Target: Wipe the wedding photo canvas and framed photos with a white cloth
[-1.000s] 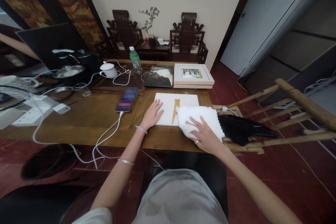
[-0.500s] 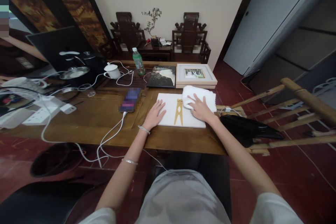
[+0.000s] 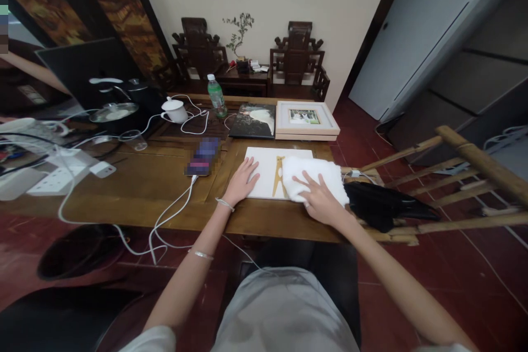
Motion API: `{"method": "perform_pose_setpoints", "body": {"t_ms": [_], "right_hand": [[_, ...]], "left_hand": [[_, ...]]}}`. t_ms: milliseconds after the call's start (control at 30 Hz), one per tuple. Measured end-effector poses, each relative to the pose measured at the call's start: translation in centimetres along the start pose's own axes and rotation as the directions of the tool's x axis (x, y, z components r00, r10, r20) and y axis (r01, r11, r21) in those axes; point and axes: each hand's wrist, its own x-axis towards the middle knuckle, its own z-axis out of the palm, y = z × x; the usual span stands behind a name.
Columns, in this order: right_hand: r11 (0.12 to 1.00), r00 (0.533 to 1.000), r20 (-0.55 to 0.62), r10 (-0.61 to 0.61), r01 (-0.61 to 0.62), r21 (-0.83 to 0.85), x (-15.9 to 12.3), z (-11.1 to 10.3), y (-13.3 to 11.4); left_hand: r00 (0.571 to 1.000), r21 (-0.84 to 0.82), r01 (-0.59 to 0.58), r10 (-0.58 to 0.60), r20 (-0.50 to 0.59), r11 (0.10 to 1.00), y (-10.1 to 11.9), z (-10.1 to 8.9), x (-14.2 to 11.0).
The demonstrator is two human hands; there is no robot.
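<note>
A flat white panel (image 3: 263,168) lies on the wooden table in front of me, with a tan, clip-shaped figure (image 3: 278,176) on its middle. My left hand (image 3: 244,180) rests on the panel's left edge, fingers stretched out and holding nothing. On the panel's right side lies a folded white towel (image 3: 330,173), which hides that part of the panel and some of the tan figure. My right hand (image 3: 320,198) presses down on the towel with spread fingers, palm flat rather than wrapped round it.
Behind the panel are a framed photo (image 3: 305,117) and a dark picture board (image 3: 253,121). A green-labelled bottle (image 3: 216,98), lidded white cup (image 3: 175,111) and phone (image 3: 203,157) stand or lie to the left, among white cables and a power strip (image 3: 58,179). A bamboo chair (image 3: 466,148) adjoins the right end.
My right hand has slid the towel toward me, from the panel's upper right to its lower right. The left hand stays on the left edge.
</note>
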Motion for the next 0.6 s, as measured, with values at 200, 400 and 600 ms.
{"method": "perform_pose_setpoints", "body": {"t_ms": [200,400,600], "right_hand": [[0.994,0.993,-0.036,0.109,-0.11,-0.004,6.6,0.3,5.1],[0.994,0.994,-0.034,0.108,-0.109,-0.029,6.4,0.4,4.3],[0.999,1.0,0.008,0.002,-0.002,-0.046,-0.3,0.2,-0.6]], "left_hand": [[0.999,0.019,-0.025,0.025,0.037,1.0,-0.4,0.0,0.4],[1.0,0.009,-0.005,0.005,0.015,1.0,-0.2,0.0,0.3],[1.0,-0.005,0.004,-0.004,-0.013,1.0,0.2,0.1,0.1]]}}
